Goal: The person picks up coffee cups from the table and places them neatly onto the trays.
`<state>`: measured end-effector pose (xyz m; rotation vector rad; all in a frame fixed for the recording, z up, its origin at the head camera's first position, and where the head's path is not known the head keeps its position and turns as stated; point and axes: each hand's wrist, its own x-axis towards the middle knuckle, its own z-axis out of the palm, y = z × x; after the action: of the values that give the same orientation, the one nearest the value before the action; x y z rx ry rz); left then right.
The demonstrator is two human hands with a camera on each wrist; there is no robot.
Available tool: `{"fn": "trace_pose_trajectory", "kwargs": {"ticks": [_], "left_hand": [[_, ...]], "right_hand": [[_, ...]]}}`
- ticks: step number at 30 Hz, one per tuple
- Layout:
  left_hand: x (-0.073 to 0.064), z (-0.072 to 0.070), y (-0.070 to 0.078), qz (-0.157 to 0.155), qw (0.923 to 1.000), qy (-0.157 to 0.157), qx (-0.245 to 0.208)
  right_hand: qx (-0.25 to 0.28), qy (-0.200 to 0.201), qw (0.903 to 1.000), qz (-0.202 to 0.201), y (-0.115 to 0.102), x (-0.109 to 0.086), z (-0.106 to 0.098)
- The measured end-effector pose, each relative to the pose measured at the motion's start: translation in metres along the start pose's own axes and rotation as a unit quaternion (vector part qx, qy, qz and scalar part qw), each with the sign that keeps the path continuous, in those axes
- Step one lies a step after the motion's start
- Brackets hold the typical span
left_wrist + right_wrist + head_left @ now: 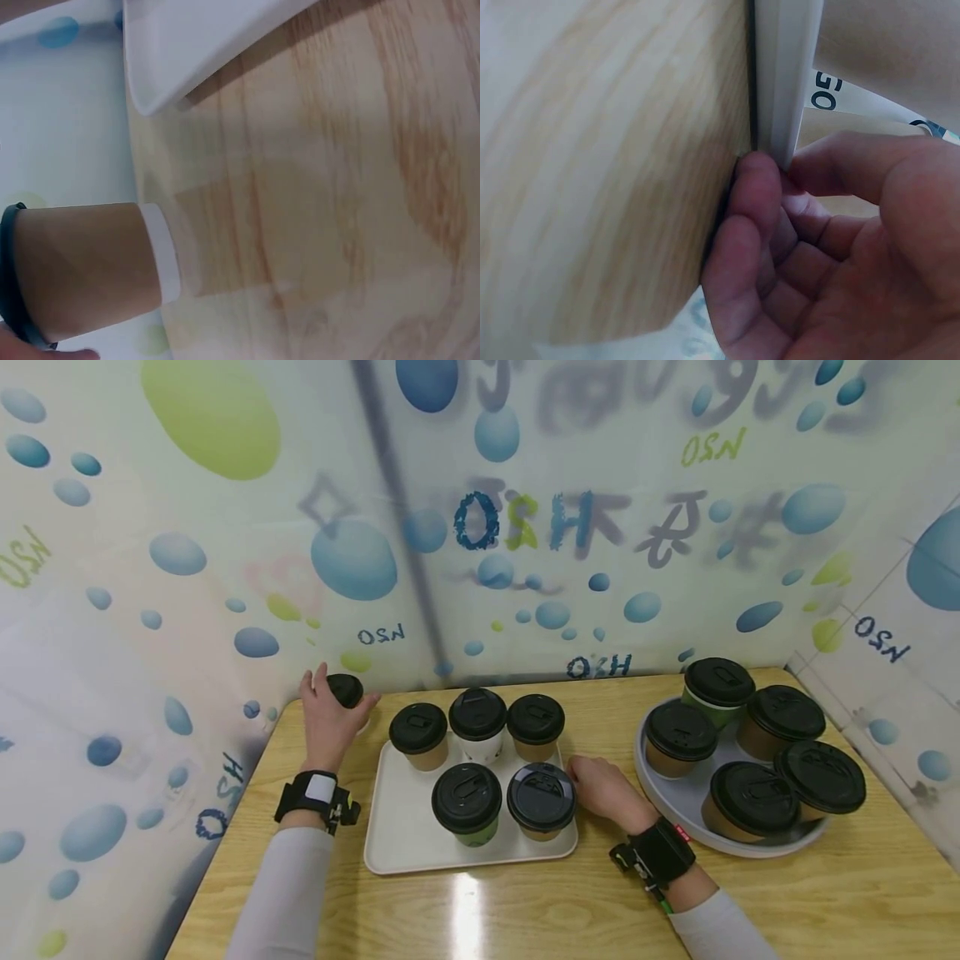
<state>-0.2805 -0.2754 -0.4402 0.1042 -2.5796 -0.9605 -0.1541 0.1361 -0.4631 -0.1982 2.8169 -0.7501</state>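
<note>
At the table's back left corner, my left hand (328, 727) holds a paper coffee cup by its black lid (346, 690), thumb and fingers spread around it. In the left wrist view that cup (86, 270) has a brown sleeve and a white base, with fingertips at the lid. My right hand (606, 792) pinches the right edge of the white rectangular tray (397, 852). The right wrist view shows the thumb and curled fingers (754, 191) at the tray's rim (784, 75). Several lidded coffee cups (467, 802) stand upright on this tray, some brown, one white, one green.
To the right, a round grey tray (678, 814) bears several more black-lidded cups (678, 739), some tilted or leaning together. Behind the wooden table (525, 910) hangs a white sheet (480, 618) with blue and green spots, which continues along both sides.
</note>
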Motion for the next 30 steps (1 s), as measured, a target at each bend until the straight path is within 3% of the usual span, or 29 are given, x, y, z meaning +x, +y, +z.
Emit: {"fn": "trace_pose_trajectory", "kwargs": {"ticks": [13,21,30], "left_hand": [[0.002,0.006,-0.010,0.035,0.9993,0.011,-0.006],[-0.002,0.006,-0.017,0.001,0.9994,0.021,-0.026],[-0.004,0.005,-0.017,-0.010,0.9990,0.022,-0.037]], "right_hand": [[0.002,-0.002,1.0000,0.004,0.000,0.000,0.000],[0.002,-0.014,0.9998,0.014,-0.003,0.003,-0.001],[0.000,-0.012,0.9999,0.007,0.000,0.003,0.000]]}}
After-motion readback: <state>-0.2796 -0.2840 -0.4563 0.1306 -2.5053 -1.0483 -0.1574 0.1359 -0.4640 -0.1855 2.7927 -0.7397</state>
